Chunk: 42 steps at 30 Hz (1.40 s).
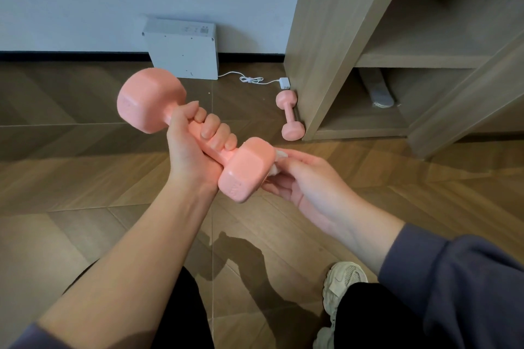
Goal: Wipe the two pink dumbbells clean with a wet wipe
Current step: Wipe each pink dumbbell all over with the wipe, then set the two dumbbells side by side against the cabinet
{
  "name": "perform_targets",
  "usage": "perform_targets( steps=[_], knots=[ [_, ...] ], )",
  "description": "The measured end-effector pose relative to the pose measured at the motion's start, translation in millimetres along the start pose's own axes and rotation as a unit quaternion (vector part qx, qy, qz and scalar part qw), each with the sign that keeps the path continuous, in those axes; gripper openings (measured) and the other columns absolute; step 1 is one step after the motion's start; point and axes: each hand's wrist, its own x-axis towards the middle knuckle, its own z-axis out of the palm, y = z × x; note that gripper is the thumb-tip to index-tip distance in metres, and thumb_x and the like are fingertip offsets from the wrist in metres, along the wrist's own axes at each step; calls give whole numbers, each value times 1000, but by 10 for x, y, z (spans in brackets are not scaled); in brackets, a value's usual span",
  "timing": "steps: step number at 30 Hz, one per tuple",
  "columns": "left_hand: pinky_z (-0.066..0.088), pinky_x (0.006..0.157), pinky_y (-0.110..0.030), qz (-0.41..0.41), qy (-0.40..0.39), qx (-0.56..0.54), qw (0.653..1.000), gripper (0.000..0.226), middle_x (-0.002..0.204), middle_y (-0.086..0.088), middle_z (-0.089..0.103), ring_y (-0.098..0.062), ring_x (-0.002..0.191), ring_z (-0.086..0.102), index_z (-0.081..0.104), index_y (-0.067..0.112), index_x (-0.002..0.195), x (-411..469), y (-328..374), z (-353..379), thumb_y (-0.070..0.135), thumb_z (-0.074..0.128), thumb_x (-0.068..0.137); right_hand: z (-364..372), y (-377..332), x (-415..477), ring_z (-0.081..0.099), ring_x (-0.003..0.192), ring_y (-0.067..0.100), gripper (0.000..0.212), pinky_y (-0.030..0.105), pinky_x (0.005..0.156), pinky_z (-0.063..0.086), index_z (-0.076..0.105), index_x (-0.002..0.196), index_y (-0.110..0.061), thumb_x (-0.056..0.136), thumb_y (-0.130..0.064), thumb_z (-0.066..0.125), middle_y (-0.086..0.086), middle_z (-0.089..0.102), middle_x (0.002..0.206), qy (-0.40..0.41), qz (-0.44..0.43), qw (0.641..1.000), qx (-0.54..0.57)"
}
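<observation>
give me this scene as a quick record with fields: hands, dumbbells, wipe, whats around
left hand: grips the handle of the held dumbbell, lifted off the floor
right hand: holds the wipe against the near head of the held dumbbell
second dumbbell: lies on the floor at the foot of the shelf unit, untouched
white box: stands against the wall, cable running from it
wipe: mostly hidden behind the dumbbell head

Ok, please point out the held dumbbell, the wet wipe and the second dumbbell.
held dumbbell [249, 170], head view, near end.
wet wipe [281, 155], head view, white edge showing.
second dumbbell [289, 115], head view, handle.
</observation>
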Motion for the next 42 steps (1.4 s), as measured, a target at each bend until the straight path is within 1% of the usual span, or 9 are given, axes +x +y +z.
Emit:
perform_targets(
  steps=[6,15,19,21,25,28,31,35,42],
  knots=[
    [32,44,-23,53,42,60,996,28,47,4,28,-14,39,26,35,18,65,62,-2,-32,18,46,91,86,91,-66,74,71,19,10,33,71,62,63,97,-1,94,6,57,14,75,78,8,94,994,48],
    [40,46,-24,54,107,171,978,20,53,1,42,-15,41,38,42,16,79,152,-8,-137,21,58,91,-5,-56,-81,76,70,22,7,32,63,63,63,96,1,93,5,59,17,76,82,35,75,996,26],
    [47,50,-25,-12,96,201,975,18,61,2,56,-14,49,55,50,16,82,167,-3,-233,27,59,93,-138,-174,-29,73,94,18,16,32,84,60,71,94,-19,92,-5,64,9,73,105,90,-93,981,-145],
    [55,60,-32,-44,81,227,969,19,79,-1,69,-18,71,70,54,16,85,161,-61,-245,31,59,95,-144,-193,-2,69,96,12,16,26,89,55,73,89,-26,90,-11,68,4,72,103,93,-182,946,-250],
    [51,94,-53,-93,53,246,963,24,118,-14,64,-36,110,64,61,10,97,137,-248,-244,34,56,97,-39,-81,58,61,75,-4,6,9,68,43,77,89,-19,84,-16,75,-11,73,86,8,-179,903,-390],
    [52,94,-50,-135,17,255,957,27,120,-13,62,-31,99,69,64,12,103,119,-351,-239,37,57,96,7,11,108,61,74,5,11,20,65,43,69,73,-18,79,-15,78,-9,70,78,36,-154,891,-425],
    [53,93,-50,-172,-2,264,949,28,116,-14,63,-30,97,67,64,10,103,173,-423,-254,36,57,96,-16,27,123,68,85,18,8,35,78,56,69,79,-16,82,-16,77,0,72,86,73,-123,912,-385],
    [53,77,-48,-238,-4,311,920,27,82,-11,64,-28,78,65,57,12,92,282,-567,-325,38,56,96,-189,-35,355,68,91,23,12,40,84,59,66,80,-17,87,-7,69,4,68,89,120,-68,931,-337],
    [45,49,-28,-220,109,414,877,16,64,-5,49,-17,48,48,51,13,84,975,-825,-655,23,54,95,-803,15,1411,55,103,31,20,35,87,46,62,97,-8,98,-9,42,11,57,101,194,-31,857,-476]
  ],
)
